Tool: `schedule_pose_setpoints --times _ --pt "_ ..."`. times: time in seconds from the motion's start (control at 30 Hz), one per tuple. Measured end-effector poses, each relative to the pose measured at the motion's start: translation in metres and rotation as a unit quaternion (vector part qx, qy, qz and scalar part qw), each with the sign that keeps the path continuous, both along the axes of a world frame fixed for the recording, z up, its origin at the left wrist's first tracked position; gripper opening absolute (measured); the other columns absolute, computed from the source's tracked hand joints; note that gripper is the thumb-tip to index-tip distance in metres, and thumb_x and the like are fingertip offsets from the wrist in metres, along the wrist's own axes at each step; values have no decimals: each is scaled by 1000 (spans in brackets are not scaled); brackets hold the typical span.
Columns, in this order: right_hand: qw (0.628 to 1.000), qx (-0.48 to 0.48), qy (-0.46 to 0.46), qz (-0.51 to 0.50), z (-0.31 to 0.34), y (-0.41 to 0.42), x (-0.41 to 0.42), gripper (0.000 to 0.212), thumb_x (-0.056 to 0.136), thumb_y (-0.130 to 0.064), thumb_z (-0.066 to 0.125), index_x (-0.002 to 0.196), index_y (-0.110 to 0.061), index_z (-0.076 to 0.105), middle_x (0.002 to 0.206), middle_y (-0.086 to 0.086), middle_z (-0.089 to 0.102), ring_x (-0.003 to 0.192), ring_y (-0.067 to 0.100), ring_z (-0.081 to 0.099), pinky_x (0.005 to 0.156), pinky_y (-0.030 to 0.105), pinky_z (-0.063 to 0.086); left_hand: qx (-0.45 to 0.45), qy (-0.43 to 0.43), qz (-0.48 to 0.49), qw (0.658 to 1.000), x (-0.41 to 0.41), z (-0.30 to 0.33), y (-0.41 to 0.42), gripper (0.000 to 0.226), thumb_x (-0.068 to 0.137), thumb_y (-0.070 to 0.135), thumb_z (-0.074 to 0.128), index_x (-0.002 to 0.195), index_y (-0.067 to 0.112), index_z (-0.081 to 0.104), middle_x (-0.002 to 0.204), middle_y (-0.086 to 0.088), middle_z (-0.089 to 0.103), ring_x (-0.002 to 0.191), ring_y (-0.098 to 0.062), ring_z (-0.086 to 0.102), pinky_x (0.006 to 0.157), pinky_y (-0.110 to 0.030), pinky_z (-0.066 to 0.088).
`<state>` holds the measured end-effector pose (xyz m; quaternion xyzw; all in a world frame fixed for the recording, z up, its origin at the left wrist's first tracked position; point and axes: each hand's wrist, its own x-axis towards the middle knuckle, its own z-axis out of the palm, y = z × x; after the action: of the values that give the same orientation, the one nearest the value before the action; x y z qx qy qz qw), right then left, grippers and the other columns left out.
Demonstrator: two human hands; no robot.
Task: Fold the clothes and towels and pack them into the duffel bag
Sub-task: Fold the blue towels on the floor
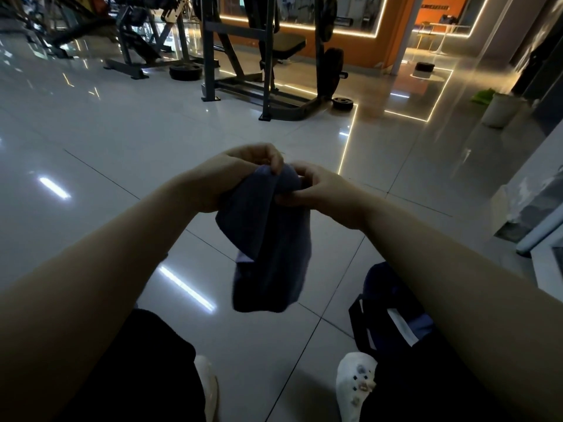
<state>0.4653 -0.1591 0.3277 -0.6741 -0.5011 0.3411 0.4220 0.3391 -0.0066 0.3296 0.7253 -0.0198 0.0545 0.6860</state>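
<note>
Step in hand, as judged: folding. A dark blue-grey terry cloth, towel or garment not distinguishable [269,245], hangs in mid-air at frame centre, bunched at its top edge and draping down, clear of the floor.

Left hand [240,173]: fingers curled, pinching the cloth's top edge at about 11 o'clock of the cloth. Right hand [320,193]: thumb and fingers closed on the same edge at about 1 o'clock. The two hands sit just beside each other.

Dark navy fabric duffel bag with white trim [393,315] on the floor at 5 o'clock, partly hidden by the right forearm; whether its mouth is open cannot be told.

Next move, judged: spread the hands apart along the edge to find corners and flatten the cloth, then fold in halves before lowering toward the bag.

Surface: glossy pale grey floor tiles [274,129], reflecting strip lights. Room: dim gym; dark steel weight rack with bench [268,56] at 12 o'clock, orange wall [393,32] at 1 o'clock, white bin [499,109] at 2 o'clock.
</note>
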Motion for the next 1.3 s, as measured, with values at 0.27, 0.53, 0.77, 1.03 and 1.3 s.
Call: schedule_pose_setpoints --times 0.27,0.53,0.77,1.03,1.3 --pt "993 33 3 -117 8 1 8 11 90 -14 61 96 -22 57 97 -1 63 92 13 61 78 24 50 44 112 131 984 -1 -18 8 41 85 56 56 111 24 59 108 -6 63 94 -21 66 73 -31 55" --pt "988 -40 -61 -134 5 -12 40 15 86 -24 69 99 -22 61 96 0 65 90 14 63 72 24 47 57 14 314 948 8 -22 11 13 89 1 60 84 12 56 84 -6 59 77 -20 62 63 -25 59" --pt "977 -101 -140 -127 -9 -15 56 25 87 -19 67 111 -17 61 105 3 63 98 19 58 84 34 46 107 -2 299 948 15 -19 7 10 90 8 61 89 17 58 89 -5 58 78 -19 62 59 -25 56" --pt "966 -91 -147 -192 -24 -8 67 33 87 -12 64 118 -18 53 115 6 56 106 23 52 88 37 45 69 -53 239 967 21 0 -16 24 96 9 52 114 24 53 85 -4 64 78 -13 68 66 -26 57" --pt "950 -1 -26 -310 -21 3 48 28 90 -18 63 115 -15 51 106 7 58 93 23 61 80 36 54 76 -24 273 959 39 -8 -30 18 96 4 50 89 17 60 91 -8 63 84 -17 67 67 -25 58"
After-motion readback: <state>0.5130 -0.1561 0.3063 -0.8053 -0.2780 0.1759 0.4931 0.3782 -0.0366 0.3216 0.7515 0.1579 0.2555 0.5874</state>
